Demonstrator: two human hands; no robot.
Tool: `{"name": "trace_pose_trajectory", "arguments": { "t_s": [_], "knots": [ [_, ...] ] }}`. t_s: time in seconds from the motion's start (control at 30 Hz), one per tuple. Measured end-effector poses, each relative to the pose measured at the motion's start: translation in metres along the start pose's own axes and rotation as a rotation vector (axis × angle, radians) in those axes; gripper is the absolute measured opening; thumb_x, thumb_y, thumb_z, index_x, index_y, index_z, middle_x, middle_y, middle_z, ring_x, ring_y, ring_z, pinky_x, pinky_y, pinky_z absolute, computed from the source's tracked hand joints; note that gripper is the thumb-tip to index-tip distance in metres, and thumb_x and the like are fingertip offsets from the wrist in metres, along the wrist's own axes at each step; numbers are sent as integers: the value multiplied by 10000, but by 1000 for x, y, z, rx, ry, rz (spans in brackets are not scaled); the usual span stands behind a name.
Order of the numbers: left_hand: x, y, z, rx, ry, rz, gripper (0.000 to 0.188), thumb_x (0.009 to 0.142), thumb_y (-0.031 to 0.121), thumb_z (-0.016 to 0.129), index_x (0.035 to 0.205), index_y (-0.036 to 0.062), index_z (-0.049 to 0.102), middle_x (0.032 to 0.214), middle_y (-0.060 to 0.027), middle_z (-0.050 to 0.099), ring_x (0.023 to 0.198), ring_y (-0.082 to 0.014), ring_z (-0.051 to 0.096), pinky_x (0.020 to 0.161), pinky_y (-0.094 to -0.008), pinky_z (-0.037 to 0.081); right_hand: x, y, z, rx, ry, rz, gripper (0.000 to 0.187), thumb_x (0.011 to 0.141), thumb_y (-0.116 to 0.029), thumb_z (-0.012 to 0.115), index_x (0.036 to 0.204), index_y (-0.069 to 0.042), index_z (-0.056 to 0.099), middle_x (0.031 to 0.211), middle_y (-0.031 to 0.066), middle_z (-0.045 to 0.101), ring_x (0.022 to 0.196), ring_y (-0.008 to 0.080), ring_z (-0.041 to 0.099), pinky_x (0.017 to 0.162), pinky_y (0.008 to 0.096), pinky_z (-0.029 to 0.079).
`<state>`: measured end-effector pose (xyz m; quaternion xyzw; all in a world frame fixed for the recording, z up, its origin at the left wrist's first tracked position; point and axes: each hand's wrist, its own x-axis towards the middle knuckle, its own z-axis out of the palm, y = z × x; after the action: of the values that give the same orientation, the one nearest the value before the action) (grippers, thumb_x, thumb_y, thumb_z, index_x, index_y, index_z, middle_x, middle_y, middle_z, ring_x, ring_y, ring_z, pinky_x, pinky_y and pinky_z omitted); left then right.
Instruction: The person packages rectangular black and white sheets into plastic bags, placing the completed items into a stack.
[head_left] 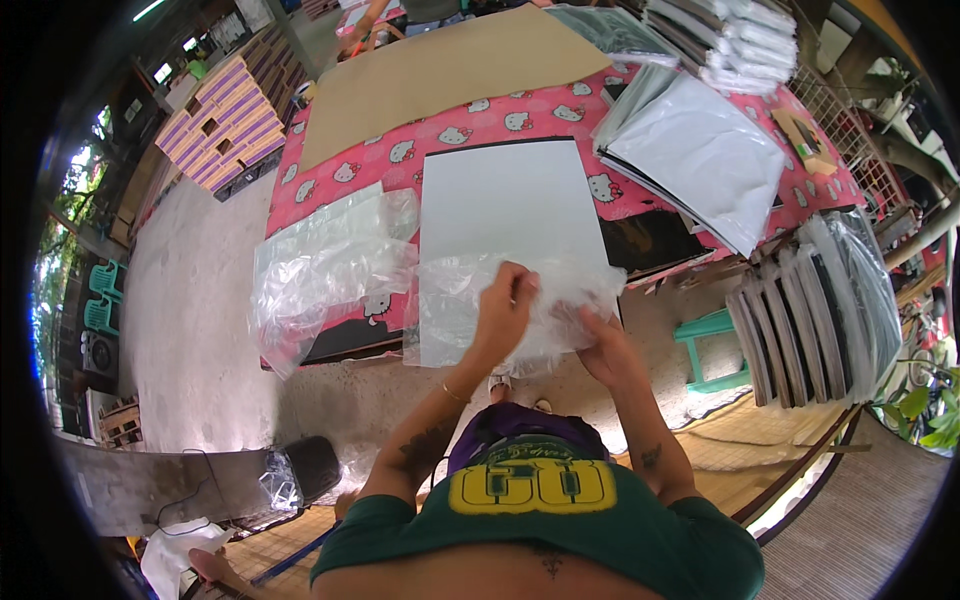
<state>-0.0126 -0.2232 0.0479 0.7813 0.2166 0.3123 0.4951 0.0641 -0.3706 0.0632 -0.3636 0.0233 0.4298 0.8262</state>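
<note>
A flat white panel [508, 200] with a dark far edge lies on the table before me. Crinkled clear plastic film [460, 290] covers its near end and bunches up toward the right. My left hand [510, 300] is over this film with its fingers curled in; whether film is pinched in them is hidden. At the panel's near right corner, my right hand [606, 348] grips the edge of the plastic between thumb and fingers. Left of the panel rests a pile of clear plastic bags [335, 240], loosely crumpled at the near end.
Brown cardboard [450, 75] covers the far side of the pink patterned table cover [375, 150]. Wrapped panels [700, 150] are stacked at right, and more [815, 310] stand upright by a green stool [705, 345]. Boxes [230, 115] rise at far left. A co-worker's arm [365, 22] shows beyond.
</note>
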Motion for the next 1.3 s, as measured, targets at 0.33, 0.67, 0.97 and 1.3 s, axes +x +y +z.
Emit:
{"name": "trace_pose_trajectory", "arguments": {
  "t_s": [0.33, 0.67, 0.97, 1.3],
  "knots": [
    [14, 30, -83, 168, -74, 340, 555, 786, -19, 627, 1292, 34, 404, 1007, -98, 644, 993, -187, 608, 836, -320, 466, 8, -74, 17, -1038, -934, -354, 232, 778, 20, 615, 994, -65, 613, 796, 21, 522, 589, 105, 480, 522, 237, 413],
    [14, 27, -125, 993, -95, 416, 237, 820, 233, 637, 1002, 83, 668, 956, -130, 573, 764, -312, 602, 682, -395, 504, 11, -137, -45, -2235, 195, -721, 285, 741, -231, 726, 874, 3, 632, 1019, 198, 574, 859, 371, 606, 694, 456, 485],
    [-15, 54, -148, -39, -637, -101, 409, 810, 338, 681, 1007, -15, 621, 918, -144, 632, 817, -288, 649, 738, -394, 523, 20, -127, -118, -373, -400, -362, 504, 875, -409, 597, 1170, -2, 557, 1156, 160, 600, 946, 287, 611, 814, 431, 483],
    [-24, 6, -141, -671, -318, -756, 364, 892, 302, 618, 1103, 7, 580, 1009, -92, 642, 862, -180, 632, 777, -318, 505, 6, -106, -118, -293, -295, -167, 408, 896, -387, 575, 1102, -35, 588, 884, 72, 630, 857, 206, 628, 699, 367, 528]
  ]
}}
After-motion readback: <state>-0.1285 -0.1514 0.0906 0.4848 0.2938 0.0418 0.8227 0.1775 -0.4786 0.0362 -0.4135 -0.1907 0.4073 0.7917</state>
